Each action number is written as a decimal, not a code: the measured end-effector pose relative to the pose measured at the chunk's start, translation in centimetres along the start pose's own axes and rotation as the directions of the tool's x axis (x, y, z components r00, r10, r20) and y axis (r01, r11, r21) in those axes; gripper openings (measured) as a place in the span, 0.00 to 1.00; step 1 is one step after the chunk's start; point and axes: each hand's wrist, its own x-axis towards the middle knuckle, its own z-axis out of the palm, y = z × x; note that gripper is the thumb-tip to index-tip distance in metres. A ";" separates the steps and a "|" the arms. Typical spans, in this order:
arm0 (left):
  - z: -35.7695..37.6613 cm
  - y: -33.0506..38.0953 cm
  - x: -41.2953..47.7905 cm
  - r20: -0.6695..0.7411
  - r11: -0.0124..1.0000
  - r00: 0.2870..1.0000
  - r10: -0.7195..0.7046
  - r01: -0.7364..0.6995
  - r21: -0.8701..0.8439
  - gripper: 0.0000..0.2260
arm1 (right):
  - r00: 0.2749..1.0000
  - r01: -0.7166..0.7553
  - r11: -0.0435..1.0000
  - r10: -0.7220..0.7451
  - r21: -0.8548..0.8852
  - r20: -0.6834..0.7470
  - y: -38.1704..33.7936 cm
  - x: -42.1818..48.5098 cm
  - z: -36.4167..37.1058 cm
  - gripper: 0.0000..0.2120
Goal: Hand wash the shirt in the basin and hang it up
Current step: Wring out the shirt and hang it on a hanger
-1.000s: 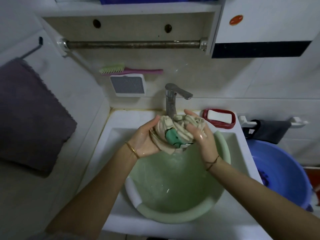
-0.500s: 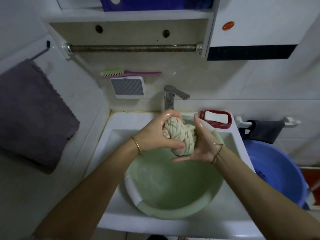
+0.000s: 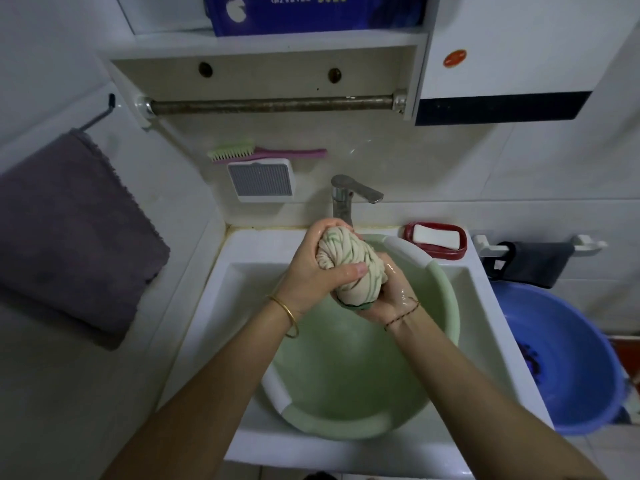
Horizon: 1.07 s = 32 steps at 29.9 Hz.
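Shirt (image 3: 349, 268): twisted into tight wad, held above far edge of green basin (image 3: 450, 303). Basin seated in white sink (image 3: 221, 306). Left hand (image 3: 311, 275): fingers curled over wad top, thumb pressed across front. Right hand (image 3: 391, 294): cups wad from below; fingers wrapped underneath, mostly hidden. Soap dish (image 3: 434, 239): far right corner of sink.

No text can be read: the white print on the blue box (image 3: 311, 12) is too blurred.
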 end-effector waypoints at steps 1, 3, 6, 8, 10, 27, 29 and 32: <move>-0.1 -0.1 0.0 -0.011 0.999 1.000 0.012 -0.012 0.041 0.24 | 1.000 0.007 1.000 -0.008 -0.013 -0.019 0.0 0.0 0.3 0.15; -0.2 -0.2 0.0 -0.016 0.999 1.000 0.002 -0.001 0.044 0.26 | 0.997 0.004 0.999 -0.007 -0.037 -0.082 -0.1 0.1 0.4 0.17; -0.6 -0.1 0.0 0.036 0.986 0.994 -0.104 0.108 -0.130 0.34 | 0.968 -0.004 0.992 -0.028 -0.126 -0.250 -0.2 0.0 0.4 0.20; -0.6 -0.1 -0.1 0.081 0.952 0.981 -0.176 0.191 -0.240 0.34 | 0.932 0.060 0.980 -0.123 -0.188 -0.342 -0.5 0.2 0.6 0.17; 0.0 -0.4 -0.1 0.029 0.909 0.968 -0.249 0.244 -0.336 0.27 | 0.862 0.179 0.924 -0.312 -0.337 -0.399 -0.6 0.6 0.8 0.08; 1.8 2.3 2.8 0.259 0.615 0.645 -0.719 0.764 -0.194 0.16 | 0.440 -0.092 -0.825 -0.536 -0.557 0.721 0.3 -2.7 5.7 0.04; 1.0 1.5 3.8 0.254 0.639 0.646 -0.720 0.759 -0.121 0.14 | 0.472 -0.021 -0.871 -0.442 -0.491 0.763 0.3 -2.9 6.0 0.07; 0.6 1.4 4.2 0.207 0.657 0.643 -0.737 0.754 -0.003 0.09 | 0.518 0.065 -0.892 -0.352 -0.447 0.779 -0.1 -2.7 5.6 0.02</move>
